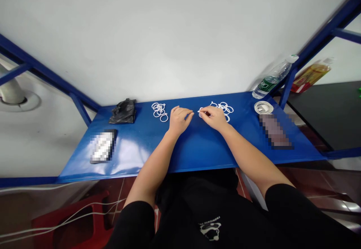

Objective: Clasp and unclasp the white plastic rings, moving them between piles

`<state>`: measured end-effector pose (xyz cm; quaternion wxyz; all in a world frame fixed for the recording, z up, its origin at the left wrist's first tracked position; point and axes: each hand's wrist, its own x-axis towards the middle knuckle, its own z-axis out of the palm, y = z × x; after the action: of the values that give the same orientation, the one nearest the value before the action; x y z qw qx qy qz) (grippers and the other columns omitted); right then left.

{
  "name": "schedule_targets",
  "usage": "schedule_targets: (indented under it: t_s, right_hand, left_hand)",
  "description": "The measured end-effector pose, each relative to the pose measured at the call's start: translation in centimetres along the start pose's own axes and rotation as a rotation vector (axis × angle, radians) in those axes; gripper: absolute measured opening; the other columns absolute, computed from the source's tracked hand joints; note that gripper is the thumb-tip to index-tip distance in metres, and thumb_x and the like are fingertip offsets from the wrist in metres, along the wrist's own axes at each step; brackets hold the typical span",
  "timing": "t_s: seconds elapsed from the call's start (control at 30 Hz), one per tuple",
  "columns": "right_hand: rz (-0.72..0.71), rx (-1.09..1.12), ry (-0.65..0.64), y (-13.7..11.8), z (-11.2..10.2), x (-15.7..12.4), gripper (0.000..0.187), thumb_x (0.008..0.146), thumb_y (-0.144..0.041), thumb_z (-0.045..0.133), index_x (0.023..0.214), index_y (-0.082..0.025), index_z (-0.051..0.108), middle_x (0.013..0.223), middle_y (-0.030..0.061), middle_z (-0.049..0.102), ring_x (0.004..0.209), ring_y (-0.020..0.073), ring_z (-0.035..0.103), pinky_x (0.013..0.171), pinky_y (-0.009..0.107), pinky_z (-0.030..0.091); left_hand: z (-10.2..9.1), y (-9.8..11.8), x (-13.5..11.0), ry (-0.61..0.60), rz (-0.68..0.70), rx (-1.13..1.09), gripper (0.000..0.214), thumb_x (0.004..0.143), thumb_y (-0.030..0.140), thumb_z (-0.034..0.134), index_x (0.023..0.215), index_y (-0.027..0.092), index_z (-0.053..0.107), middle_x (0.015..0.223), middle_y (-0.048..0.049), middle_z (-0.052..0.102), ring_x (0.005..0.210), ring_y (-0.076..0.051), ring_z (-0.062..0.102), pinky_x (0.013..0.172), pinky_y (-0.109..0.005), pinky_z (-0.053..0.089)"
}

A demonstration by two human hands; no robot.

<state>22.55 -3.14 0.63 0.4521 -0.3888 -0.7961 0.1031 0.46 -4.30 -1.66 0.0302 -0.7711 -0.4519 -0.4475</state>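
Note:
My left hand (179, 119) rests on the blue table (141, 147), fingers curled loosely and pointing right; I cannot see anything in it. My right hand (214, 117) is just to its right, fingers pinched on a small white ring (200, 111). A pile of white plastic rings (224, 108) lies right behind my right hand. A second, smaller cluster of white rings (159, 111) lies to the left of my left hand.
A crumpled black bag (123, 111) lies at the back left, a blurred flat object (103, 146) nearer the left front. At the right are a coiled white cable (263, 107), another blurred object (275, 131) and a lying water bottle (272, 77). A red stool (79, 219) stands below.

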Motion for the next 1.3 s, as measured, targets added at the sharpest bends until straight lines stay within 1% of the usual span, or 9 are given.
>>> schedule_targets:
  t_s: [0.2, 0.33, 0.43, 0.6, 0.67, 0.8, 0.93, 1.13, 1.3]
  right_hand:
    - [0.082, -0.173, 0.218, 2.2, -3.5, 1.2, 0.017, 0.096, -0.033, 0.066, 0.092, -0.024, 0.080, 0.084, 0.0051, 0.079, 0.075, 0.0216, 0.072, 0.075, 0.037, 0.056]
    - [0.246, -0.066, 0.365, 3.2, -3.4, 1.4, 0.028, 0.092, -0.039, 0.071, 0.114, -0.022, 0.076, 0.076, 0.0006, 0.074, 0.062, 0.0179, 0.065, 0.069, 0.035, 0.056]
    - [0.282, 0.066, 0.279, 2.8, -1.8, 1.0, 0.029, 0.094, -0.039, 0.068, 0.116, -0.021, 0.075, 0.075, -0.0005, 0.073, 0.059, 0.0162, 0.064, 0.062, 0.032, 0.054]
    - [0.146, 0.091, -0.129, 0.7, 1.5, -0.4, 0.018, 0.092, -0.029, 0.071, 0.107, -0.025, 0.078, 0.078, -0.0001, 0.077, 0.065, 0.0168, 0.069, 0.066, 0.031, 0.054]
    - [0.110, 0.091, -0.207, 0.2, 2.3, -0.9, 0.020, 0.092, -0.027, 0.071, 0.111, -0.025, 0.077, 0.079, -0.0008, 0.077, 0.066, 0.0165, 0.070, 0.068, 0.030, 0.054]
    - [0.153, 0.123, -0.145, 0.3, 3.1, -1.1, 0.026, 0.094, -0.028, 0.068, 0.119, -0.024, 0.075, 0.082, 0.0000, 0.078, 0.067, 0.0167, 0.070, 0.068, 0.030, 0.054]
    - [0.107, 0.113, -0.089, 0.7, 3.0, -0.9, 0.016, 0.098, -0.031, 0.065, 0.105, -0.024, 0.077, 0.087, 0.0031, 0.079, 0.075, 0.0197, 0.072, 0.072, 0.032, 0.056]
    - [-0.026, 0.015, -0.116, 0.1, 2.2, -0.7, 0.022, 0.102, -0.028, 0.058, 0.104, -0.025, 0.079, 0.096, 0.0058, 0.081, 0.087, 0.0220, 0.074, 0.079, 0.034, 0.056]
    - [-0.043, -0.016, -0.148, -0.2, 1.8, -0.8, 0.021, 0.099, -0.024, 0.059, 0.094, -0.025, 0.079, 0.088, 0.0044, 0.079, 0.079, 0.0202, 0.072, 0.074, 0.032, 0.053]
  left_hand:
    - [0.1, -3.7, -0.8, -0.024, -0.249, 0.141, 0.021, 0.094, 0.043, 0.074, 0.101, 0.025, 0.081, 0.120, -0.0135, 0.075, 0.119, -0.036, 0.065, 0.110, -0.058, 0.042]
    - [1.0, -4.3, -1.5, -0.075, -0.238, 0.170, 0.020, 0.092, 0.041, 0.075, 0.104, 0.026, 0.082, 0.121, -0.0135, 0.074, 0.122, -0.037, 0.062, 0.115, -0.064, 0.037]
    - [1.5, -3.9, -1.7, -0.112, -0.185, 0.183, 0.018, 0.094, 0.037, 0.072, 0.105, 0.028, 0.082, 0.119, -0.0125, 0.075, 0.120, -0.035, 0.062, 0.116, -0.064, 0.038]
    - [1.0, -3.1, -1.1, -0.157, -0.146, 0.175, 0.012, 0.097, 0.029, 0.068, 0.099, 0.026, 0.080, 0.116, -0.0101, 0.077, 0.115, -0.032, 0.066, 0.114, -0.062, 0.041]
    - [0.5, -2.7, -0.6, -0.119, -0.083, 0.112, 0.012, 0.098, 0.029, 0.069, 0.101, 0.025, 0.079, 0.117, -0.0096, 0.077, 0.115, -0.030, 0.068, 0.110, -0.058, 0.046]
    - [0.1, -1.1, 0.1, -0.032, 0.014, -0.034, 0.016, 0.102, 0.034, 0.065, 0.105, 0.025, 0.078, 0.117, -0.0093, 0.078, 0.113, -0.025, 0.071, 0.103, -0.049, 0.054]
    - [0.2, 0.4, 0.2, -0.009, 0.027, -0.098, 0.017, 0.104, 0.034, 0.063, 0.103, 0.027, 0.079, 0.123, -0.0091, 0.078, 0.113, -0.025, 0.073, 0.101, -0.050, 0.058]
    - [-0.1, 0.9, 0.1, -0.023, -0.064, -0.287, 0.019, 0.102, 0.039, 0.068, 0.098, 0.025, 0.079, 0.122, -0.0093, 0.079, 0.112, -0.023, 0.075, 0.103, -0.049, 0.061]
    - [0.1, 0.4, -0.1, -0.108, -0.179, -0.518, 0.030, 0.100, 0.048, 0.070, 0.091, 0.020, 0.076, 0.130, -0.0139, 0.075, 0.107, -0.023, 0.077, 0.089, -0.043, 0.067]
